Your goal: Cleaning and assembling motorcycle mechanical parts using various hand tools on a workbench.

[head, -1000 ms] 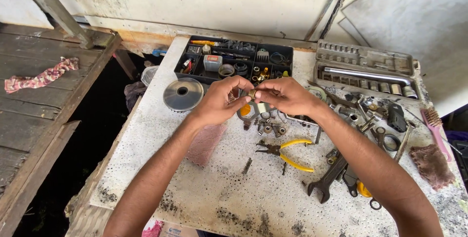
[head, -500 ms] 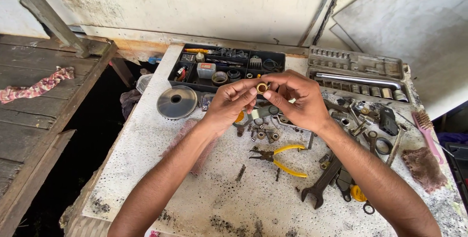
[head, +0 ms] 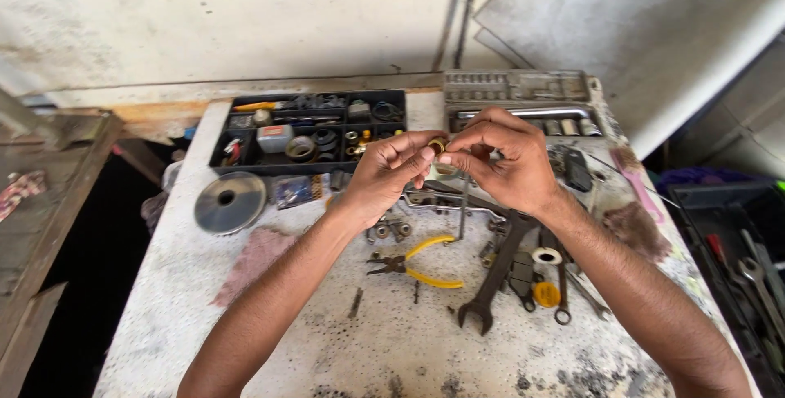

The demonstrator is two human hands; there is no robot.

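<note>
Hands raised slightly, left hand (head: pixel 384 173) and right hand (head: pixel 507 161) pinching brass ring (head: pixel 437 146).

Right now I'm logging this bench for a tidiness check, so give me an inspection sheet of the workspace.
Surface: white bench top, stained and grimy.
Job's things: small brass ring, pinched between both hands above the bench.
Clutter: yellow pliers, spanner, metal disc, black parts tray, socket set, pink rag, loose bolts.
Grippers: left hand and right hand meet fingertip to fingertip on the ring.
Cables: nothing seen.
Surroundings: pale wall behind, wooden planks at left, a dark bin of tools at right.
</note>
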